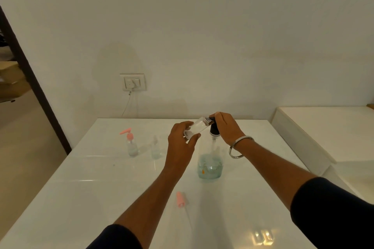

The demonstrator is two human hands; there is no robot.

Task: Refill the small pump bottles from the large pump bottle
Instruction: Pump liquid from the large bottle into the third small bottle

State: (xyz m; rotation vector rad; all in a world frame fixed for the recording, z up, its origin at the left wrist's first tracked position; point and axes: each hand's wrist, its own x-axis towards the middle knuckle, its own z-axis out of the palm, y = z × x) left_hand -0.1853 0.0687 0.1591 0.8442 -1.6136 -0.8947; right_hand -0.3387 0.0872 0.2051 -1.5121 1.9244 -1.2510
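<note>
The large clear pump bottle [210, 168] stands on the white table [101, 198], with pale blue liquid in its lower part and a black pump head. My right hand [226, 127] rests over the black pump head from above. My left hand [182, 139] grips a small clear bottle [197, 127], uncapped and tilted, its mouth up against the pump's nozzle. A pink pump cap [179, 199] with its dip tube lies on the table in front of the large bottle.
Two more small bottles stand at the left: one with a pink pump [131, 143] and a clear one [155, 148] beside it. A wall socket [133, 82] with a cable is behind. A second white surface [323, 127] lies to the right.
</note>
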